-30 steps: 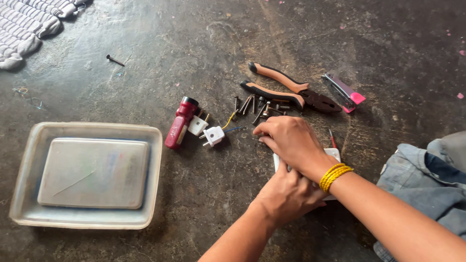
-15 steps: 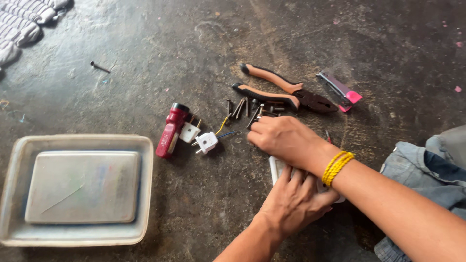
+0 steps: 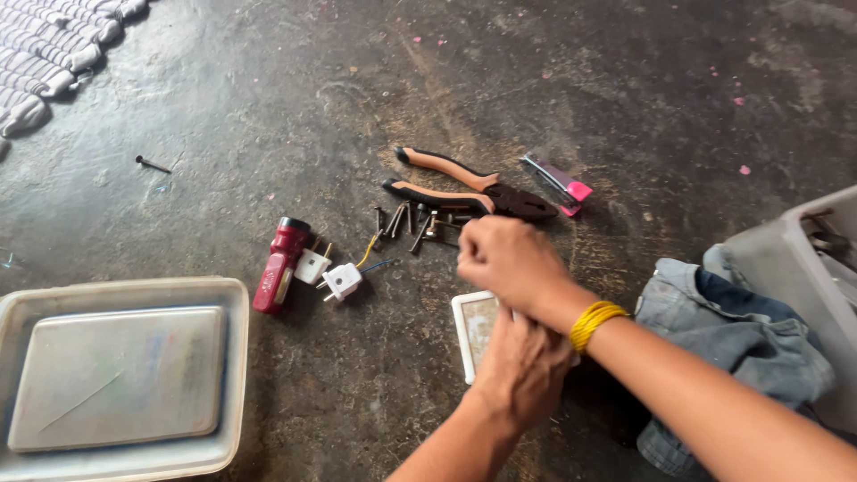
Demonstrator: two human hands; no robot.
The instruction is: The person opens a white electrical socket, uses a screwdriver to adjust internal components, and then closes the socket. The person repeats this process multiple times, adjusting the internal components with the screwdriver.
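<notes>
My left hand lies flat over a white square plate on the dark floor and holds it down; most of the plate is hidden under it. Just above it, my right hand, with yellow bangles at the wrist, is curled into a fist and blurred; I cannot see anything inside the fist. Beyond the right hand lie several dark screws and orange-handled pliers.
A red torch and two white plugs with short wires lie to the left. At the lower left stands a pale plastic tray. A pink-tipped tool, denim cloth and a grey bin are to the right. A lone nail lies far left.
My right hand has pulled back from the screws toward me and closed into a fist above the left hand. The left hand has stayed on the plate.
</notes>
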